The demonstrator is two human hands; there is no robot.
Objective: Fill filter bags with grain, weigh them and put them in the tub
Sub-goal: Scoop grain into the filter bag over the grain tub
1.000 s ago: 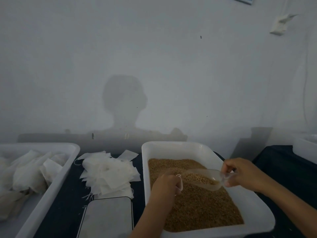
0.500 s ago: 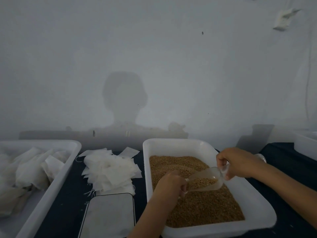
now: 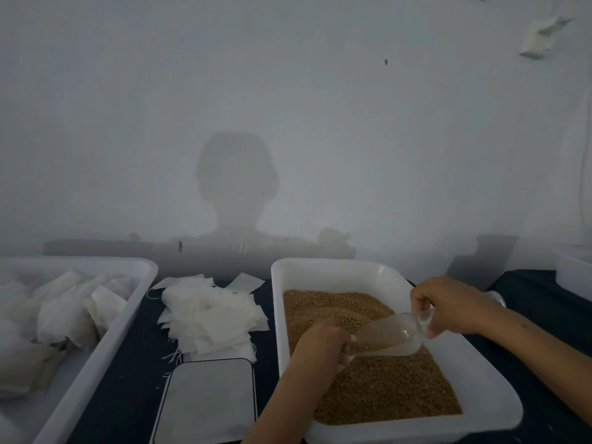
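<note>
Filter bag (image 3: 347,355) is sitting in my left hand (image 3: 320,346), fingers curled round its mouth over the grain tray (image 3: 499,408), so spill is falling back. Right hand (image 3: 455,306) is gripping the clear scoop (image 3: 389,334), tipping it mouth-down into the bag.

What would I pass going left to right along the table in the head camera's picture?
Tub of filled bags → pile of empty bags with the scale just in front → grain tray → left hand → scoop → right hand.
</note>
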